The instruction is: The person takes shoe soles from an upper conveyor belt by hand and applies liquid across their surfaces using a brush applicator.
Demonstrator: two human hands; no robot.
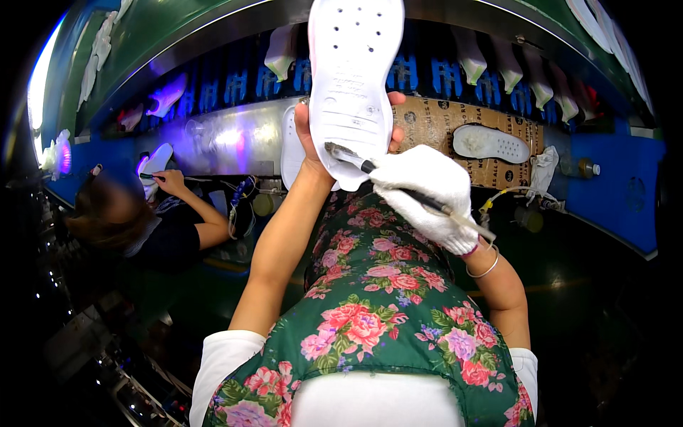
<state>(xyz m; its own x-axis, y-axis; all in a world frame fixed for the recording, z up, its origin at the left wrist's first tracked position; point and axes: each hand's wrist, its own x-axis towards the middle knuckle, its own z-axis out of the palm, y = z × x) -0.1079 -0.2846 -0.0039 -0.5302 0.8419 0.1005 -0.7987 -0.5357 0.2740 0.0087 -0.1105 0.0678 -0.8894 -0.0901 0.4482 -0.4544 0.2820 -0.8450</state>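
Note:
A white shoe sole [352,96] with small holes is held up before me, its lower end toward my body. My bare left hand [304,135] grips it from underneath, with the thumb along the left edge and fingertips showing past the right edge. In my right hand [427,185], which wears a white knitted glove, is a slim brush [341,151]. Its dark bristles touch the sole's surface near the lower left edge, and its handle runs back through the closed fingers. Partly hidden behind the held sole is another white sole [289,156].
On brown printed cardboard [427,117] lies a further sole [491,144]. To its right are a white cloth [544,167] and a bottle [583,169]. Blue racks [445,77] and hanging shoe parts [469,60] line the back. At left, a co-worker's hand [171,182] works at a sole [158,159].

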